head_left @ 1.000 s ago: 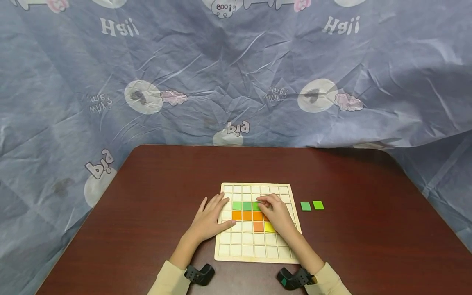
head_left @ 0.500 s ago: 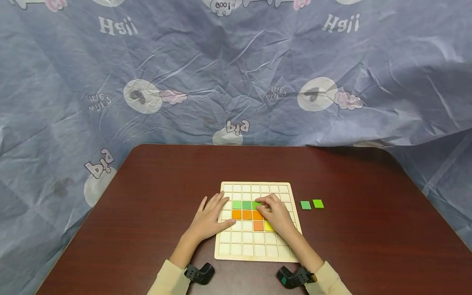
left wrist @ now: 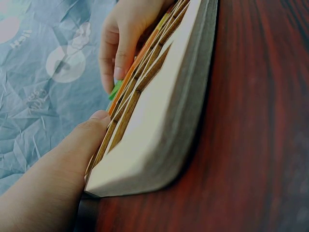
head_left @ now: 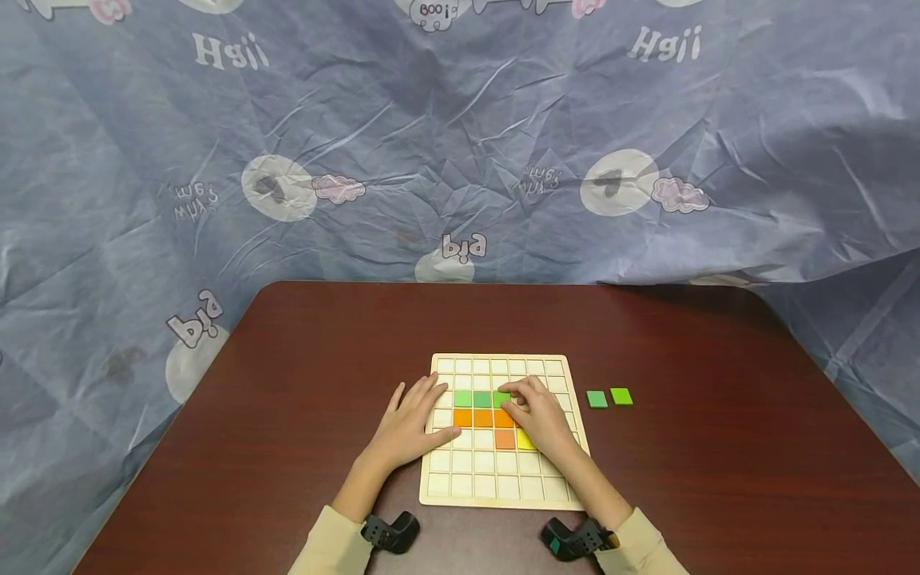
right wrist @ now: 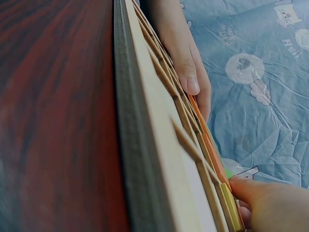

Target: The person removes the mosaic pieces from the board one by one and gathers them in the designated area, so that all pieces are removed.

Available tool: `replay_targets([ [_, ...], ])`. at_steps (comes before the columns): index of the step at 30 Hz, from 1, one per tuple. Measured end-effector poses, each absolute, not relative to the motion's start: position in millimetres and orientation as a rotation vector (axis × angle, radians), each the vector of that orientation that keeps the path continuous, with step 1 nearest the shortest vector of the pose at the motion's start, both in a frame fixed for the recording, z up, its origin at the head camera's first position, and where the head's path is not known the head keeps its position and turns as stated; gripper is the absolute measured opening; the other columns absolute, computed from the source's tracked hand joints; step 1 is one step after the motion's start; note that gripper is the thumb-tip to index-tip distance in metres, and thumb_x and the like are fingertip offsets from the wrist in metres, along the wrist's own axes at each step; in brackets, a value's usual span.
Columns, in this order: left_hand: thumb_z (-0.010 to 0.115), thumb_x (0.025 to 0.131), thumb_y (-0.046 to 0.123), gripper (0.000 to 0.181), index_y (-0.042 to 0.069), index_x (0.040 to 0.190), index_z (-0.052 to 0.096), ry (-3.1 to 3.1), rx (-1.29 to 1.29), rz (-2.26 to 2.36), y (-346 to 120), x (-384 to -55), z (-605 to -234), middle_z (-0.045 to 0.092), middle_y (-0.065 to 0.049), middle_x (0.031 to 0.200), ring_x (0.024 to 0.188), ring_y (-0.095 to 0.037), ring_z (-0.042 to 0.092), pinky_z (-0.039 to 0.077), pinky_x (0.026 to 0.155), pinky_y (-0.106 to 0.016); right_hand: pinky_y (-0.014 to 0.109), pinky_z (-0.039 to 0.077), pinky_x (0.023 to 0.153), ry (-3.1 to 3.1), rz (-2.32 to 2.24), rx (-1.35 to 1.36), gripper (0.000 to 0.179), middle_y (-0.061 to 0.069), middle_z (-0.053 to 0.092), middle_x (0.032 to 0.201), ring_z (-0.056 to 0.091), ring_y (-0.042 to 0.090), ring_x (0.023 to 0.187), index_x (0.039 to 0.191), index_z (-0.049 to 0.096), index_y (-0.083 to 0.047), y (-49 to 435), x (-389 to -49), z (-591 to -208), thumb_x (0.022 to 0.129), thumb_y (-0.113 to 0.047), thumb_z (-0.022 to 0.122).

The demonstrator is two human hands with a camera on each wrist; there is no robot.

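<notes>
A pale wooden grid board [head_left: 474, 485] lies on the table. My left hand [head_left: 408, 427] rests with spread fingers on its left side, the thumb reaching over the cells. Near the middle, my right hand [head_left: 539, 415] pinches a green tile [head_left: 499, 398] between thumb and index finger at the third cell of a green row. In the left wrist view that green tile [left wrist: 115, 90] shows at the fingertips, slightly tilted. Below the green row runs a row of orange tiles [head_left: 483, 418]. A salmon tile [head_left: 505, 439] and a yellow tile [head_left: 527, 439] sit lower, the yellow partly hidden by the right hand.
Right of the board, a teal-green tile [head_left: 596, 399] and a bright green tile [head_left: 621, 396] lie on the dark red-brown table [head_left: 323, 351]. A blue patterned cloth [head_left: 460, 144] hangs behind the table. Each wrist wears a black camera.
Both hands stay at the same spots on the board, the right still at the green tile. Only a slight shift of the whole head view shows.
</notes>
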State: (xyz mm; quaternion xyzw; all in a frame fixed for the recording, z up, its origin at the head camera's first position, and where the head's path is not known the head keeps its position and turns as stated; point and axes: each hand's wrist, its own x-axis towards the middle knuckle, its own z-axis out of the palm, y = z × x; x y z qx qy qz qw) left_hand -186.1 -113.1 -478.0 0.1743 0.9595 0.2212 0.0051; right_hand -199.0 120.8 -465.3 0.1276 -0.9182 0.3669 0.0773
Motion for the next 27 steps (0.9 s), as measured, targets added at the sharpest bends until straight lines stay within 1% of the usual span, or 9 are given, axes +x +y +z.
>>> replay_targets([
  [5, 0.045, 0.08, 0.067, 0.078, 0.023, 0.142, 0.03, 3.008, 0.548, 0.682, -112.2, -186.5, -476.9, 0.018, 0.003, 0.153, 0.141, -0.016, 0.018, 0.004, 0.114, -0.047, 0.028, 0.035, 0.071, -2.737, 1.129, 0.375, 0.02, -0.002, 0.054, 0.092, 0.05, 0.009, 0.076, 0.099, 0.065, -0.019, 121.9, -199.4, -464.6, 0.079, -0.018, 0.069],
  [9, 0.045, 0.08, 0.067, 0.078, 0.022, 0.142, 0.031, 3.002, 0.541, 0.691, -111.9, -186.0, -475.8, 0.018, 0.002, 0.153, 0.141, -0.017, 0.018, 0.004, 0.114, -0.047, 0.028, 0.036, 0.07, -2.715, 1.141, 0.393, 0.019, -0.002, 0.057, 0.086, 0.05, 0.01, 0.075, 0.096, 0.062, -0.018, 121.5, -199.8, -464.6, 0.078, -0.015, 0.07],
  [13, 0.045, 0.08, 0.067, 0.078, 0.022, 0.142, 0.031, 2.999, 0.545, 0.687, -112.6, -186.2, -476.0, 0.018, 0.001, 0.153, 0.141, -0.018, 0.018, 0.004, 0.114, -0.047, 0.03, 0.036, 0.072, -2.711, 1.143, 0.392, 0.019, -0.003, 0.058, 0.079, 0.051, 0.011, 0.074, 0.094, 0.061, -0.019, 120.1, -199.8, -464.9, 0.078, -0.014, 0.07],
  [18, 0.045, 0.08, 0.067, 0.078, 0.022, 0.142, 0.032, 3.007, 0.55, 0.694, -114.3, -185.9, -476.8, 0.019, 0.002, 0.153, 0.14, -0.018, 0.019, 0.004, 0.114, -0.047, 0.031, 0.036, 0.075, -2.716, 1.158, 0.382, 0.018, -0.003, 0.059, 0.079, 0.052, 0.011, 0.074, 0.093, 0.06, -0.02, 118.4, -199.7, -465.2, 0.079, -0.014, 0.069],
  [22, 0.045, 0.08, 0.067, 0.078, 0.022, 0.142, 0.031, 3.007, 0.546, 0.7, -114.4, -185.6, -477.3, 0.019, 0.003, 0.153, 0.141, -0.016, 0.018, 0.003, 0.114, -0.046, 0.029, 0.037, 0.073, -2.734, 1.17, 0.397, 0.016, -0.003, 0.06, 0.08, 0.051, 0.01, 0.074, 0.093, 0.059, -0.02, 118.4, -198.4, -462.0, 0.08, -0.013, 0.068],
  [25, 0.045, 0.08, 0.067, 0.078, 0.022, 0.142, 0.031, 3.006, 0.551, 0.697, -113.8, -186.0, -477.3, 0.019, 0.003, 0.153, 0.141, -0.016, 0.018, 0.003, 0.114, -0.046, 0.03, 0.036, 0.076, -2.755, 1.189, 0.407, 0.015, -0.002, 0.059, 0.08, 0.05, 0.01, 0.074, 0.092, 0.057, -0.019, 118.8, -197.6, -458.6, 0.082, -0.013, 0.066],
  [27, 0.045, 0.08, 0.067, 0.078, 0.022, 0.142, 0.032, 3.008, 0.555, 0.69, -113.4, -186.4, -476.5, 0.019, 0.003, 0.153, 0.14, -0.016, 0.018, 0.004, 0.114, -0.046, 0.033, 0.033, 0.079, -2.758, 1.203, 0.401, 0.015, -0.002, 0.059, 0.079, 0.049, 0.011, 0.073, 0.091, 0.057, -0.018, 118.7, -197.1, -455.7, 0.082, -0.012, 0.066],
])
